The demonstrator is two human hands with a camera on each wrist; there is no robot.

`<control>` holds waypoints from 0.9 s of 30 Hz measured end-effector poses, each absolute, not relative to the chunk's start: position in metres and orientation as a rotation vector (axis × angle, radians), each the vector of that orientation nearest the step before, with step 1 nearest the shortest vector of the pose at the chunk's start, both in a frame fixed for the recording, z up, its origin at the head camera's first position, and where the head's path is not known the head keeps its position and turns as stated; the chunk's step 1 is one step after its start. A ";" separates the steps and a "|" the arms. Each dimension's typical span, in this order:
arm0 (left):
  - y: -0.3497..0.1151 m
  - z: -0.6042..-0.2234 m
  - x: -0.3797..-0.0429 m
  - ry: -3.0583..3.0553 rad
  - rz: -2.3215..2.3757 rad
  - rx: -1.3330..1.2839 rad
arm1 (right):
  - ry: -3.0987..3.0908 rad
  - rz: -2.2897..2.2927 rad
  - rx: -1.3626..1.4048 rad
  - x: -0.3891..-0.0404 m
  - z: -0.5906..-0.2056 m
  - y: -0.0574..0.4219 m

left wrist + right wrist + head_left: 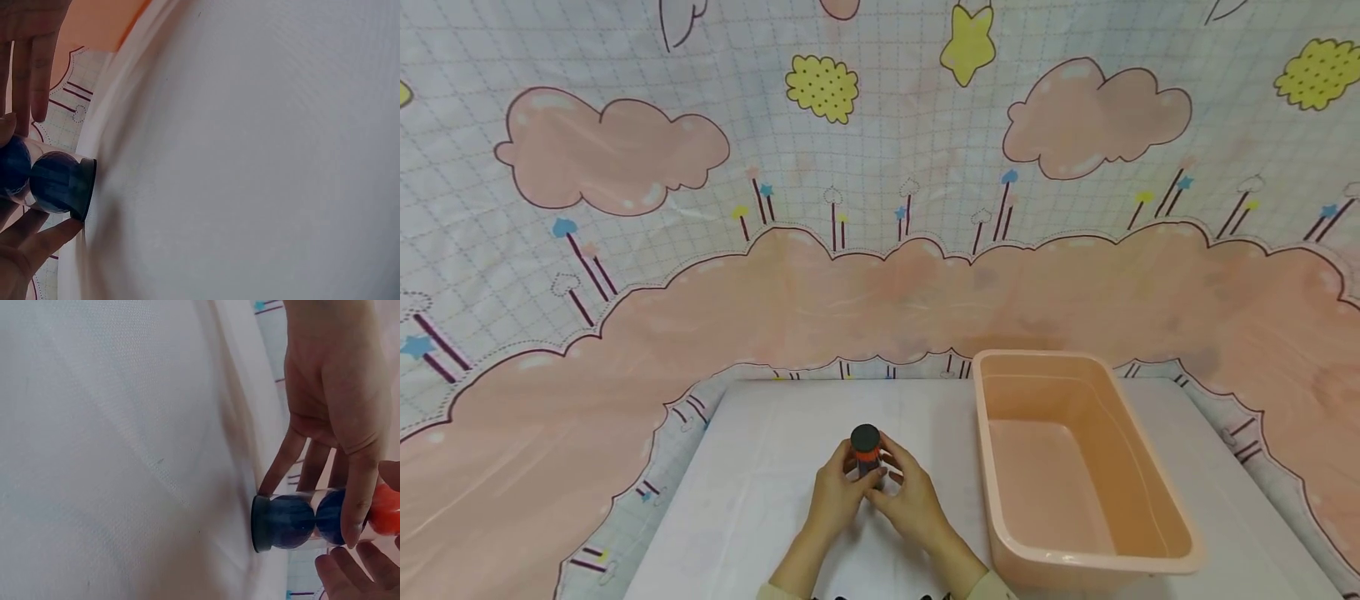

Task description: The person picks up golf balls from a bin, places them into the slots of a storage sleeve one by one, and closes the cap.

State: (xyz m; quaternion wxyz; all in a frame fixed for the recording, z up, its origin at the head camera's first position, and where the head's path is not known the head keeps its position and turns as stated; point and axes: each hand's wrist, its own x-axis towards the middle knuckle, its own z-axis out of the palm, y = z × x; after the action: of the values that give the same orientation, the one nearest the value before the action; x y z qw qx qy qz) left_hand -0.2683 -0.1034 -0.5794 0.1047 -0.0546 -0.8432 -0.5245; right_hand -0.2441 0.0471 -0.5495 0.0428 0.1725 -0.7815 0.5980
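Observation:
A clear tube of balls (pixel 867 456) stands upright between both hands above the white table. Its top cap is dark, with an orange-red ball below and dark blue balls lower down, plain in the right wrist view (pixel 290 522). My left hand (pixel 837 496) grips it: the thumb crosses the front, and a fingertip (pixel 72 226) touches the dark base. From the other side my right hand (pixel 917 504) holds the upper tube with thumb and fingers. Its outer fingers (pixel 41 81) extend fairly straight in the left wrist view. Hands partly hide the tube's middle.
A peach plastic basin (pixel 1150 450) sits on the table (pixel 737 467) to the right of the hands, with nothing visible inside. A patterned cloth (pixel 880 300) with clouds and stars hangs behind and around the table.

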 end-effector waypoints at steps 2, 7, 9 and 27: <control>-0.104 -0.579 -0.269 -2.499 -1.545 -0.160 | -2.412 1.809 0.530 -0.247 -0.554 0.049; -0.108 -0.577 -0.270 -2.549 -1.526 -0.171 | -2.482 1.747 0.515 -0.247 -0.553 0.051; -0.111 -0.573 -0.267 -2.578 -1.495 -0.197 | -2.513 1.709 0.507 -0.243 -0.549 0.053; -0.151 -0.437 -0.233 -2.741 -0.838 -0.674 | -2.787 1.179 0.488 -0.164 -0.418 0.136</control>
State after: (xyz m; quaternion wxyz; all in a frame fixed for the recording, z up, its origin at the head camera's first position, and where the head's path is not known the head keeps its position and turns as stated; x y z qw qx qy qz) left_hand -0.2330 -0.1508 -0.4369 0.0985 -0.2279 -0.9264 -0.2833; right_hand -0.1637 0.1359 -0.4175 0.0381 0.1590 -0.9086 0.3844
